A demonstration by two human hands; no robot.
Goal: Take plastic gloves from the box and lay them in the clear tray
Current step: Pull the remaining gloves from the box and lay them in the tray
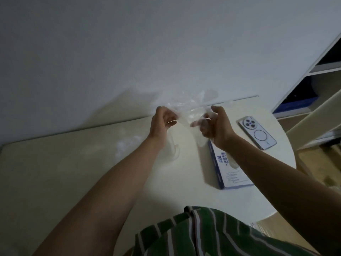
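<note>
There is 1 view only, from a wide-angle camera worn on the person's head. It faces forward and steeply down across a striped shirt (212,237) onto the table (184,193), near enough that the 2 forearms fill the lower frame. The glove box (227,171) sits right of centre. Just beyond the box are the left hand (162,121) and right hand (216,125), pinching a clear glove (185,109); the wall (129,52) rises farther behind the box.

**Chinese print on the glove box**

The white top of the box (227,169) carries two lines of blue Chinese characters running along its length. The larger line reads 点范. The smaller line beside it looks like 一次性手套, though it is blurred. Next to them is a blue outline drawing of glove fingers.
</note>
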